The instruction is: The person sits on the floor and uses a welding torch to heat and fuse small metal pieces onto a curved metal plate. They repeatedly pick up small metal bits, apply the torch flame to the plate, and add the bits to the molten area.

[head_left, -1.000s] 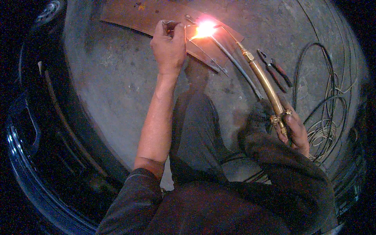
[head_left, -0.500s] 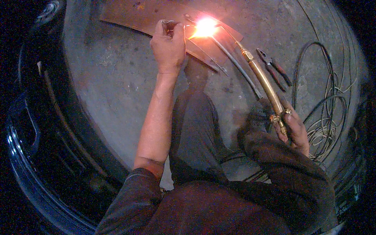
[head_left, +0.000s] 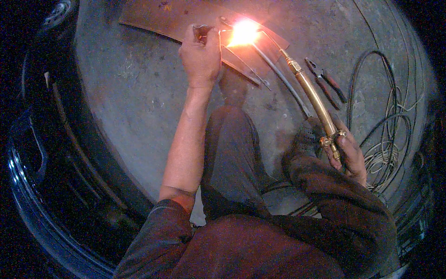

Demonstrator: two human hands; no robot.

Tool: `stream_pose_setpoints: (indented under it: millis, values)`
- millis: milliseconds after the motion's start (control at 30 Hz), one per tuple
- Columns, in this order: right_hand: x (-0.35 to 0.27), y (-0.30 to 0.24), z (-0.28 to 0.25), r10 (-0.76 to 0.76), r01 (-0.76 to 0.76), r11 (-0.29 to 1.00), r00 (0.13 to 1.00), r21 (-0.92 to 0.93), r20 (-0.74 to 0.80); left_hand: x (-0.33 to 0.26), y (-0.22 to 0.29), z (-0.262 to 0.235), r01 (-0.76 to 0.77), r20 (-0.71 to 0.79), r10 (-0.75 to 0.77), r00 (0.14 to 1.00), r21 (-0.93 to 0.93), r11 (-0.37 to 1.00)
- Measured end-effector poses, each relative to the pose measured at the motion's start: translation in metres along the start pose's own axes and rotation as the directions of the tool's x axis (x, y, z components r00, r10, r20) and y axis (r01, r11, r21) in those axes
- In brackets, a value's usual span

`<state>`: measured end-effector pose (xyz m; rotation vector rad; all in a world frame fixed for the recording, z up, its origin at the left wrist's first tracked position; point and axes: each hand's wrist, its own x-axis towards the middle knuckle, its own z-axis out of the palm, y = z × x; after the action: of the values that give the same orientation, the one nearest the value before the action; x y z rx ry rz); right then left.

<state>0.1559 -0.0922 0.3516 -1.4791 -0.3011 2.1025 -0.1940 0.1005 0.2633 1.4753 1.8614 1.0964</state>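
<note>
Looks like torch heating. Right hand (head_left: 352, 156) has its fingers round the torch (head_left: 312, 90); flame (head_left: 245, 32) sits over the plate (head_left: 153, 16) on the floor (head_left: 130, 107), rod (head_left: 281, 74) running into its glare. Left hand (head_left: 202, 56) pinches a wire (head_left: 225, 30) flameward. Next move likely wants steady aim, careful feed.

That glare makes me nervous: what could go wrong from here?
The bare left hand, pinching a thin wire, is close to the glare and might get burned. The metal bar runs into the glare, where overheating could go unnoticed. Loose coils beside the right hand might snag and jerk the torch.
</note>
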Motion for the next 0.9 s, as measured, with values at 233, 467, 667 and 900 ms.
stream_pose_setpoints:
  millis: [233,467,667,900]
  values:
    - [0.001,0.005,-0.004,-0.010,0.008,0.999,0.999,-0.053,-0.036,-0.001,0.003,0.000,0.016,-0.003,-0.016,1.000,0.022,1.000]
    - [0.006,0.011,-0.013,-0.001,0.001,1.000,1.000,-0.005,0.017,-0.003,-0.001,0.001,0.007,-0.013,-0.007,1.000,0.011,1.000]
    - [0.006,0.010,-0.012,-0.005,0.005,1.000,1.000,0.021,0.029,-0.004,0.004,0.001,0.013,0.002,-0.013,1.000,0.019,1.000]
    - [0.004,0.009,-0.012,0.000,0.000,1.000,1.000,-0.010,0.021,-0.004,0.001,0.001,0.009,0.004,-0.009,1.000,0.035,0.999]
